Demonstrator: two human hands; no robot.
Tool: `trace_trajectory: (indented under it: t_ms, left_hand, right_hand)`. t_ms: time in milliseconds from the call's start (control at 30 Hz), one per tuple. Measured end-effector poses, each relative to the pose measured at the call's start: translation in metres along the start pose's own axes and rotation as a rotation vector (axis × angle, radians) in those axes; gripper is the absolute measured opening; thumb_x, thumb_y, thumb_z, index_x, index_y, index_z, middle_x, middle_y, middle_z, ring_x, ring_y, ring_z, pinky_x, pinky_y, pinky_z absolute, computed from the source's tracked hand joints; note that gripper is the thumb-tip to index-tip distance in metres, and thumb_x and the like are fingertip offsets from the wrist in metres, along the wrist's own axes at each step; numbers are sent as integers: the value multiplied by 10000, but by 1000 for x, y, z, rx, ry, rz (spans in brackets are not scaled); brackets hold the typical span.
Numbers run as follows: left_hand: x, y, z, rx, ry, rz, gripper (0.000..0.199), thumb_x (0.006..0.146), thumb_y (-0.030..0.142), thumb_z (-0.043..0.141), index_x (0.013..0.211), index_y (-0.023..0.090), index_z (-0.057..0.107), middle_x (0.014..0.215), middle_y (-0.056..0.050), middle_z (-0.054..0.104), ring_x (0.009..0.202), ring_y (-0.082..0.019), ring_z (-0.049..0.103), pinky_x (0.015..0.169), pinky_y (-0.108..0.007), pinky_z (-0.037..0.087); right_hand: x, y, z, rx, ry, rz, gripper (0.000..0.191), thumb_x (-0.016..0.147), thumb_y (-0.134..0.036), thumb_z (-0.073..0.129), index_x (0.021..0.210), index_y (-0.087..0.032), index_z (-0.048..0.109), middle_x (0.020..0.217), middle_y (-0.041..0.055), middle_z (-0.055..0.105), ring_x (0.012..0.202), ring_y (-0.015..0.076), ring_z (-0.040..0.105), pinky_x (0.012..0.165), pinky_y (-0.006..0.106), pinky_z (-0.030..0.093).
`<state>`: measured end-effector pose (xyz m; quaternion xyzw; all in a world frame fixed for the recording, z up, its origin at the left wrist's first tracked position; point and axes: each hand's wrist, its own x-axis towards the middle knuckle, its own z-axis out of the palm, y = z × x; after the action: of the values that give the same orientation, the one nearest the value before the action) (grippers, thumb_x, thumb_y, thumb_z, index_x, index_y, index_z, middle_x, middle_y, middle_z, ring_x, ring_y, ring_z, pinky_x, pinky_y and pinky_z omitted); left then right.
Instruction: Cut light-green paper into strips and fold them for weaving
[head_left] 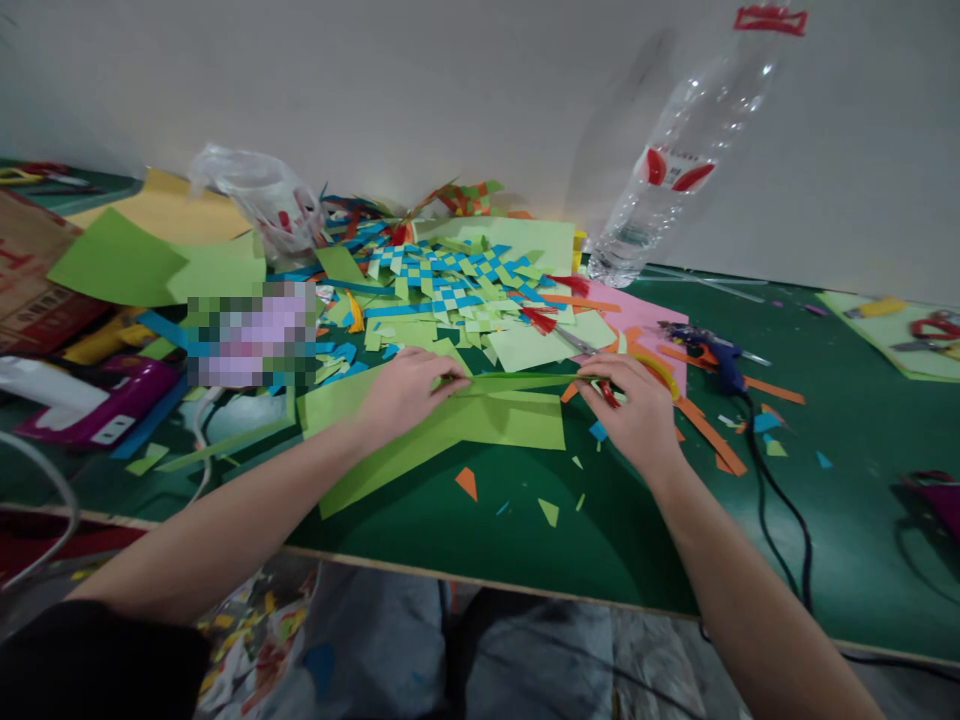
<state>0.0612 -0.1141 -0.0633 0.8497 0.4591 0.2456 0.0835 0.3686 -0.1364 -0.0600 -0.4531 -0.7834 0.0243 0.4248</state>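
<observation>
A narrow green paper strip (521, 382) is stretched level between my two hands. My left hand (411, 390) pinches its left end, and my right hand (628, 400) pinches the right end. Scissors with red and yellow handles (660, 374) lie under or against my right hand; whether its fingers also hold them cannot be made out. Below the strip, light green paper sheets (510, 420) rest on the green table (450, 530). Just behind the hands is a pile of woven blue and green paper pieces (450, 275).
A plastic bottle (667, 170) leans against the wall at the back. A blue glue gun (724, 365) with a black cable lies right. At left are a bagged cup (274, 205), a purple device (112, 405) and a cardboard box (34, 270). Paper scraps dot the table.
</observation>
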Motion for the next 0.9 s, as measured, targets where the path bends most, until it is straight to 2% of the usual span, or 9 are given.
trace_trajectory:
  t_ms: [67,167,233,333,400,467,567,700,900]
  left_hand:
    - [0,3,0,-88,16,-53,218,936,366,603,855,210,733,836,-27,761,733,-178,669,834,-372,507]
    - [-1,10,-1,-251,43,-132,255,920,402,594,843,205,737,818,-33,755,711,-165,671,712,-307,524]
    - [-2,14,-1,-343,65,-174,289,912,430,586,833,195,733,796,-40,746,690,-156,663,632,-271,513]
    - [-3,21,-1,-438,88,-224,318,916,450,571,820,181,711,774,-47,729,652,-139,639,578,-250,496]
    - [-3,26,-2,-498,77,-257,314,919,448,569,820,175,691,744,-43,713,607,-127,615,536,-241,474]
    - [-3,29,-2,-559,49,-272,309,909,451,579,810,175,677,711,-32,696,574,-120,595,503,-234,449]
    - [-3,30,-1,-647,16,-282,320,881,473,609,785,174,674,683,-22,685,578,-124,599,500,-233,450]
    - [-3,20,6,-798,-1,-371,305,870,469,651,837,168,693,763,-46,727,636,-144,656,565,-263,533]
    - [-4,4,13,-685,-79,-279,582,1070,393,161,1117,188,703,932,-133,761,808,-211,739,699,-379,604]
  right_hand:
    - [1,1,0,82,69,94,344,869,-325,696,1197,-272,607,1206,98,675,1171,284,630,941,480,553]
    - [1,4,3,247,136,151,863,808,-482,738,1509,-367,248,1580,118,355,1385,315,466,985,523,541]
    - [0,4,7,319,120,161,947,806,-520,727,1536,-388,137,1640,120,237,1404,317,447,1020,548,515]
    - [0,-11,14,320,96,251,821,819,-509,719,1492,-292,303,1538,169,423,1299,318,557,1050,568,479]
    - [2,-30,20,301,63,338,564,870,-491,660,1342,-223,508,1337,170,616,1165,300,639,1033,554,486]
    - [8,-51,26,366,-47,371,458,823,-515,701,1157,-209,637,1153,137,717,1085,301,669,999,535,508]
    - [21,-74,37,590,-186,487,363,815,-495,714,1049,-217,708,1075,96,760,1011,266,706,930,459,554]
    - [28,-73,58,842,-115,617,307,761,-463,768,915,-200,737,978,81,786,913,248,738,851,418,589]
    - [15,-60,77,983,-11,775,325,681,-449,823,881,-208,738,892,60,798,826,240,756,773,403,621]
